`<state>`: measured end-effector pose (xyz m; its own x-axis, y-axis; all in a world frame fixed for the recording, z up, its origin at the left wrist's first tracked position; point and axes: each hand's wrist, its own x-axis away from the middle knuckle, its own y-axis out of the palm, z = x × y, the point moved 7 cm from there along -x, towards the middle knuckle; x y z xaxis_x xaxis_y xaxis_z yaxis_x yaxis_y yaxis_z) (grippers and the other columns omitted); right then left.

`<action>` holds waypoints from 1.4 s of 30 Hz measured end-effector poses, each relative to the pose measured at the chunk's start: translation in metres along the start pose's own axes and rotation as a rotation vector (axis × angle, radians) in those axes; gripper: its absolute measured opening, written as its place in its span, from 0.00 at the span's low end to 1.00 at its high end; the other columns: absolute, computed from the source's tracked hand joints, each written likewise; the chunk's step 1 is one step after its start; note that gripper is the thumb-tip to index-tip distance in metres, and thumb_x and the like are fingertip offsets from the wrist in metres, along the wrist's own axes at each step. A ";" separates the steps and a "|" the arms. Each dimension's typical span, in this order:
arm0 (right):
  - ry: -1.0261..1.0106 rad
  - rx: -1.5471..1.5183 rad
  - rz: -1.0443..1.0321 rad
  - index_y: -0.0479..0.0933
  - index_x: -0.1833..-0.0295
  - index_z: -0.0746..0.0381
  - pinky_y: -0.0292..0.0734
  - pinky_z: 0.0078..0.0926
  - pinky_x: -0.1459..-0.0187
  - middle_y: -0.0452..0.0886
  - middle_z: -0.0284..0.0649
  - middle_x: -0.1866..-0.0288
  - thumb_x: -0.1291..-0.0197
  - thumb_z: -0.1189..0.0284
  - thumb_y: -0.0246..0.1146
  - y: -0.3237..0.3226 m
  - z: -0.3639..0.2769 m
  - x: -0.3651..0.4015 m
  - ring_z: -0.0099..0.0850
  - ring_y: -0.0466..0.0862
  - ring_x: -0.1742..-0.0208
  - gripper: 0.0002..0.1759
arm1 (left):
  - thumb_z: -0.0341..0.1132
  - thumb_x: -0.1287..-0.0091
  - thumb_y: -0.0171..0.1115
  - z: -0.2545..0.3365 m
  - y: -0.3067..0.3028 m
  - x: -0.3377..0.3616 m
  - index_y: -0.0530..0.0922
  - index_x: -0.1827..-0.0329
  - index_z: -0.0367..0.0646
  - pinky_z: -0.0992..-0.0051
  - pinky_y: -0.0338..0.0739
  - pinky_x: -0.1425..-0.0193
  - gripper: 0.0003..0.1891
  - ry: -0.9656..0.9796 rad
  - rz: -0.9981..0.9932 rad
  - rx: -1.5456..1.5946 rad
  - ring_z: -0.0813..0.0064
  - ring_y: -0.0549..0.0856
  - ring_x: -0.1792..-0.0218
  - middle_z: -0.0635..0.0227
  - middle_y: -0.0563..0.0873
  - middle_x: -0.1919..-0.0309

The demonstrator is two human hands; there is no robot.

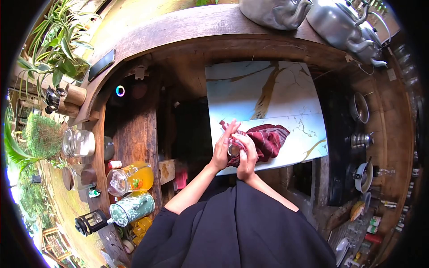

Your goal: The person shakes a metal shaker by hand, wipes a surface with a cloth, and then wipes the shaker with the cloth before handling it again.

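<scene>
Hands (233,151) together, clamped on small glass (233,150) and red cloth (264,142), above marbled tabletop (290,105)

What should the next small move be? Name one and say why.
Probably curl the left hand more closely around the small round greyish object. Its fingers look nearly straight, while those of the right hand are bent around the other side. With the dark-red striped cloth bunched there too, a firmer hold might steady it.

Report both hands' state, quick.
Left hand: open, fingers extended, against the red cloth.
Right hand: closed on a small round vessel and the cloth.
</scene>
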<state>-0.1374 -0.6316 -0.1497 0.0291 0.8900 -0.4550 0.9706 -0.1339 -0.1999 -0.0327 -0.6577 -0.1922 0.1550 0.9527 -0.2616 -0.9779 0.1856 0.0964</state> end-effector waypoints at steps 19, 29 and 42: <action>0.176 -0.030 0.133 0.74 0.49 0.73 0.69 0.40 0.39 0.79 0.53 0.50 0.35 0.67 0.43 -0.010 0.033 0.015 0.50 0.77 0.43 0.22 | 0.50 0.25 0.33 -0.011 0.007 -0.014 0.52 0.25 0.35 0.62 0.50 0.24 0.33 -0.038 -0.187 -0.052 0.56 0.61 0.27 0.44 0.65 0.30; 0.008 0.073 0.073 0.73 0.46 0.71 0.65 0.43 0.36 0.77 0.54 0.45 0.35 0.69 0.42 -0.017 0.021 0.006 0.51 0.76 0.41 0.22 | 0.49 0.25 0.32 -0.014 0.014 -0.024 0.54 0.25 0.36 0.63 0.51 0.24 0.32 -0.057 -0.159 -0.051 0.58 0.63 0.27 0.47 0.66 0.30; 0.057 0.056 0.153 0.67 0.37 0.70 0.64 0.44 0.36 0.73 0.55 0.40 0.34 0.63 0.51 -0.031 0.070 0.026 0.51 0.72 0.37 0.26 | 0.37 0.22 0.32 -0.019 0.032 0.012 0.72 0.40 0.33 0.71 0.67 0.35 0.23 -0.202 0.362 -0.030 0.64 0.78 0.44 0.56 0.78 0.44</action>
<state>-0.1832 -0.6353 -0.2159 0.1909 0.8804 -0.4341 0.9391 -0.2925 -0.1803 -0.0649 -0.6451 -0.2100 -0.1782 0.9837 -0.0223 -0.9775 -0.1744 0.1185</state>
